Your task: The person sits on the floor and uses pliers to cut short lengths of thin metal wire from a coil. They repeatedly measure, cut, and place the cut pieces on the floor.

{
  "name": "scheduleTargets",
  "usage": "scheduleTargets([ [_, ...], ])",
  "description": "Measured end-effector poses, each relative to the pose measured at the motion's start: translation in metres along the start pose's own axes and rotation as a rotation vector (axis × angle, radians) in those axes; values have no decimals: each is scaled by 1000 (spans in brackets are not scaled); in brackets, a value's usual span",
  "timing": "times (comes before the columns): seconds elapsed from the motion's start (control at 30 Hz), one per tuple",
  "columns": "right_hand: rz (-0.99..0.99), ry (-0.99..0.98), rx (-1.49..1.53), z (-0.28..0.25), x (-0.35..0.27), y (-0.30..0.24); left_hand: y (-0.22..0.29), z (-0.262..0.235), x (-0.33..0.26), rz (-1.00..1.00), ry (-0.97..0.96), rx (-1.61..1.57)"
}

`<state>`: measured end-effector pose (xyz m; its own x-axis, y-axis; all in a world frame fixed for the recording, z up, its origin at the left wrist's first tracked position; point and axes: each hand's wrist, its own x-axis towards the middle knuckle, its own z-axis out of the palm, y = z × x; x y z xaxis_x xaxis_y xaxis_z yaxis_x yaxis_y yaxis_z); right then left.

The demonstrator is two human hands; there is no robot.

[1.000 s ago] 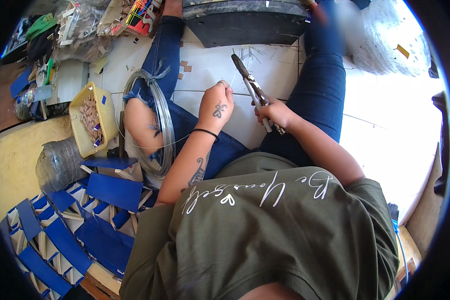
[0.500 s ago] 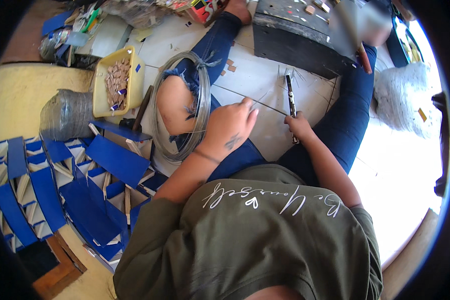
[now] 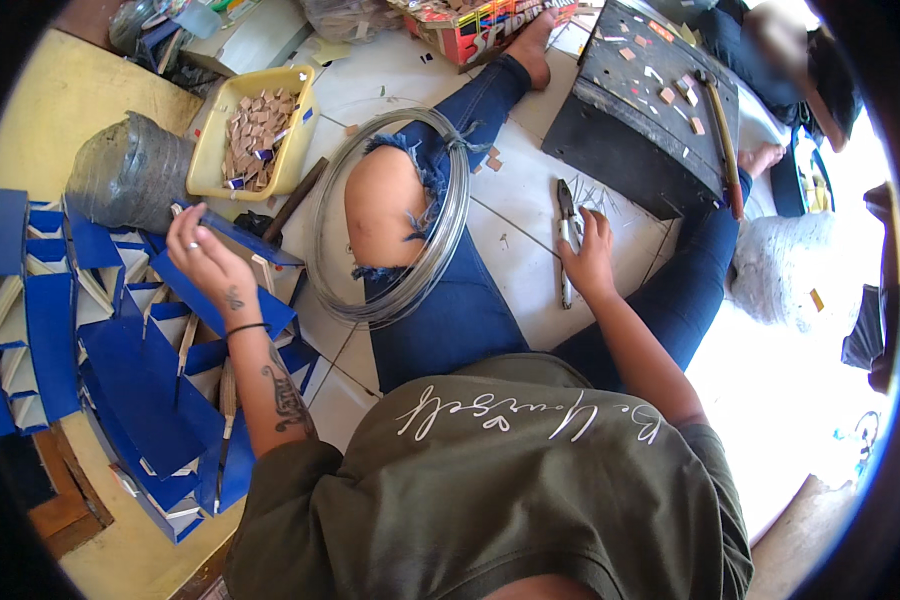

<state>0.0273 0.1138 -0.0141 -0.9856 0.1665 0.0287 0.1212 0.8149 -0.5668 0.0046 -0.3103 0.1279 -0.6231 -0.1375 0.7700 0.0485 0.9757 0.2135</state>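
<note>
My left hand (image 3: 208, 262) is raised over the blue box-like pieces (image 3: 142, 375) on the left, its fingers stretched and nothing visible in them. My right hand (image 3: 590, 258) is beside the pliers (image 3: 567, 240) on the tiled floor between my legs. Its fingers are apart, with the thumb side at the pliers' edge; I cannot tell whether it touches them. Around my bare left knee rests a coil of silvery wire (image 3: 459, 200). Several cut wire pieces (image 3: 602, 200) lie scattered just beyond the pliers.
A yellow tub (image 3: 305, 135) holds small brown pieces. On a black block (image 3: 610, 115) lie a hammer (image 3: 720, 130) and small chips. A plastic-wrapped bundle (image 3: 130, 170) stands at left, another wrapped bundle (image 3: 785, 270) at right. Another person (image 3: 820, 70) sits at far right.
My left hand has moved left from the wire coil to above the blue pieces. My right hand has let go of the pliers, which now lie on the floor. The view has shifted.
</note>
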Motion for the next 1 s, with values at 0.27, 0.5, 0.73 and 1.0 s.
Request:
scheduleTargets([
  [0.27,-489,-206,322,9,141,-98,-77,19,47,-760,171,-889],
  [0.5,-315,-381,142,78,209,-153,-98,57,90,-839,311,-1287],
  [0.73,-210,-402,244,76,222,-139,-37,63,55,-1209,312,-1204],
  [1.0,-531,-621,5,51,207,-151,101,43,-26,-184,-761,-749],
])
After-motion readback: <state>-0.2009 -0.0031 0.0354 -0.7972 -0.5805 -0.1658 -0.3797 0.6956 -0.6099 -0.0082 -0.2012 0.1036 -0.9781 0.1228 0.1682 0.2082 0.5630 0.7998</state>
